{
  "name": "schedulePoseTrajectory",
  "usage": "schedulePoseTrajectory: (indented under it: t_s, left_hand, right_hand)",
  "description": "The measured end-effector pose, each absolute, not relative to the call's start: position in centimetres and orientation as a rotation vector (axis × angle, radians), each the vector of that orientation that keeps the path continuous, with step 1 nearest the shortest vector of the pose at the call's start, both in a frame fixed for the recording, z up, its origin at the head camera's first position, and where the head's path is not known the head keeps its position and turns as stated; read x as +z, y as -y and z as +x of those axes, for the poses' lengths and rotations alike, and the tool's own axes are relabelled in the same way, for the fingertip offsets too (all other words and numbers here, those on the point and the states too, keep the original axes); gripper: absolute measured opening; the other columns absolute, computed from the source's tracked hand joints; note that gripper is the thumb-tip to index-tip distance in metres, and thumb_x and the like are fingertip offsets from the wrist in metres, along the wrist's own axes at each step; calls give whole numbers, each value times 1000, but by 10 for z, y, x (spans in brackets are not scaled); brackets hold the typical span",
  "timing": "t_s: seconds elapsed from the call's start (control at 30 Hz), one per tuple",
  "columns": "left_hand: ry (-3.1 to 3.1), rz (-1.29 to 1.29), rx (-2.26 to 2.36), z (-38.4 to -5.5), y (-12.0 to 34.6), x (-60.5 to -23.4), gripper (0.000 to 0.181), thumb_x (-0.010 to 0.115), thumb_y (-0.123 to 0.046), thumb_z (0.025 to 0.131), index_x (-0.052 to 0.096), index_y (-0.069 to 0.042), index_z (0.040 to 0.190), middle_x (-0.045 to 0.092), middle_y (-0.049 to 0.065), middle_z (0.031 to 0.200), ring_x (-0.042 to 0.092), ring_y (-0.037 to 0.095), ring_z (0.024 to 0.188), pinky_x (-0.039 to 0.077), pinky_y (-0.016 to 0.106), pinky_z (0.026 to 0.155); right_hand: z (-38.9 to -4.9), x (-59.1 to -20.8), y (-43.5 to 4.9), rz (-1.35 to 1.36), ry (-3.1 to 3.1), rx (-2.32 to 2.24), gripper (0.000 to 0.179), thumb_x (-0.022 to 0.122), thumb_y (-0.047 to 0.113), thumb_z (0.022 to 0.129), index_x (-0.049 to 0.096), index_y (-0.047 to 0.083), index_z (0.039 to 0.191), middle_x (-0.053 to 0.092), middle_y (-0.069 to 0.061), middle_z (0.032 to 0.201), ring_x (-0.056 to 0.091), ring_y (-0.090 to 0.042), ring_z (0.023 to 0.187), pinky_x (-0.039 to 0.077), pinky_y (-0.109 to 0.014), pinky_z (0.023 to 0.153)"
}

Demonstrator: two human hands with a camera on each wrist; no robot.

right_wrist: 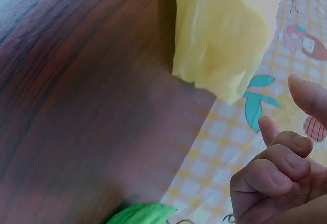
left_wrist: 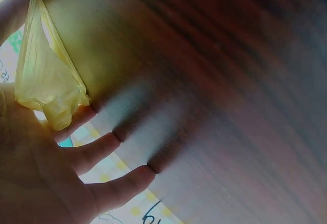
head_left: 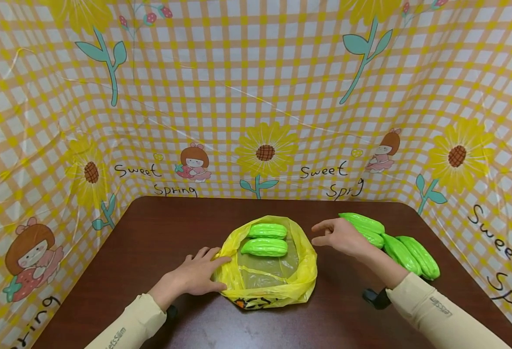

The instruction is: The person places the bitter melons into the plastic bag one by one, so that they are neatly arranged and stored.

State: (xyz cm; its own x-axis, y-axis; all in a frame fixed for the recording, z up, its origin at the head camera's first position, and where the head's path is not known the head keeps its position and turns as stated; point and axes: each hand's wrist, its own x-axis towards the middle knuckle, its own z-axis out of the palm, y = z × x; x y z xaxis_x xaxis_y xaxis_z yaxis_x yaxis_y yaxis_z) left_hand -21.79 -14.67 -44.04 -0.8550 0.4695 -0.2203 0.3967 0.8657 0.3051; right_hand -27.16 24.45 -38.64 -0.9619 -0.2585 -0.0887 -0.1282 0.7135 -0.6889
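Observation:
A yellow plastic bag [head_left: 307, 271] stands on the table with its mouth spread wide. Two bright green bitter melons [head_left: 265, 247] lie side by side inside it. My left hand [head_left: 198, 274] rests at the bag's left side with fingers spread, touching the rim; in the left wrist view, the yellow film [left_wrist: 48, 73] hangs between thumb and fingers, and several fingertips meet the table. Just off the bag's right side, my right hand [head_left: 340, 236] holds nothing. Its thumb and index finger reach out apart while the other fingers [right_wrist: 276, 170] curl loosely.
Several more bitter melons [head_left: 417, 257] lie at the right of the dark wooden table [head_left: 160, 237], partly behind my right hand and forearm. A checked, flower-printed cloth [head_left: 221, 106] walls in the back and both sides. Dark straps [head_left: 375, 298] show under the wrists.

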Motion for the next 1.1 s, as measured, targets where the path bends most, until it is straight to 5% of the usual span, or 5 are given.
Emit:
schedulePoseTrajectory:
  t_s: [0.7,0.97,1.1]
  left_hand:
    - [-2744,639,360,-218,147,-440,70,67,-52,93,42,-29,154,26,12,164,26,39,149,26,71,109]
    - [-2743,638,367,-218,147,-442,70,67,-53,93,42,-30,154,26,11,164,26,38,149,26,70,109]
    - [-2739,648,381,-218,148,-442,70,67,-53,93,42,-30,154,26,11,164,26,39,149,26,70,108]
  right_hand:
    - [-244,-385,-317,-141,-2850,-1153,63,76,39,90,61,-1,135,40,3,63,36,-14,53,35,-31,54]
    - [-233,-388,-338,-73,-2883,-1132,64,74,40,91,60,-4,136,33,4,61,33,-12,56,33,-31,57]
    - [-227,-390,-350,-17,-2904,-1066,64,71,44,93,60,-2,137,61,-18,85,57,-27,80,44,-34,69]
